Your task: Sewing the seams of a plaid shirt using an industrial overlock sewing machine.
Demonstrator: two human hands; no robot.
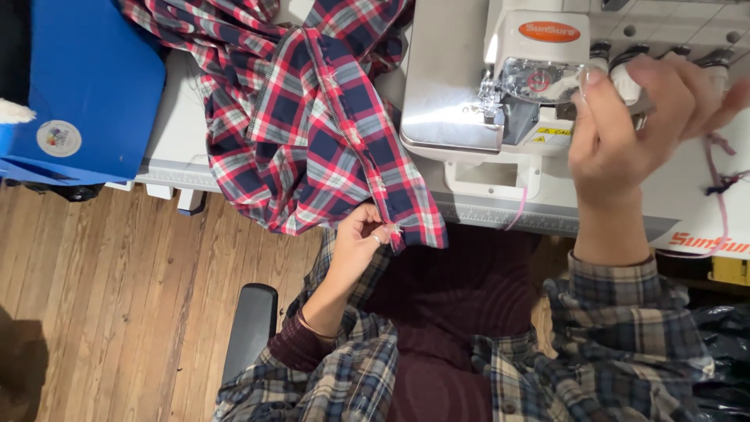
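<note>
Two hands: left hand (361,234) pinches plaid cloth (312,125); right hand (625,125), perhaps open, at sewing machine (461,86).

Plaid fabric (312,125) I'm on: red, navy, white check, grey tints. My shirt (609,336): muted plaid, grey-blue, tan and dark navy; top under it (453,312) dark maroon. Sewing machine (500,86) white, orange oval badge, yellow sticker. Bench (180,133) white. Bin (86,86) bright blue. Floor (109,289) warm brown wood planks. Thread (715,168) pink.

A white sewing table (181,148) carries a white overlock sewing machine (469,101), red-and-navy plaid fabric (312,125) and a blue plastic bin (86,86).
</note>
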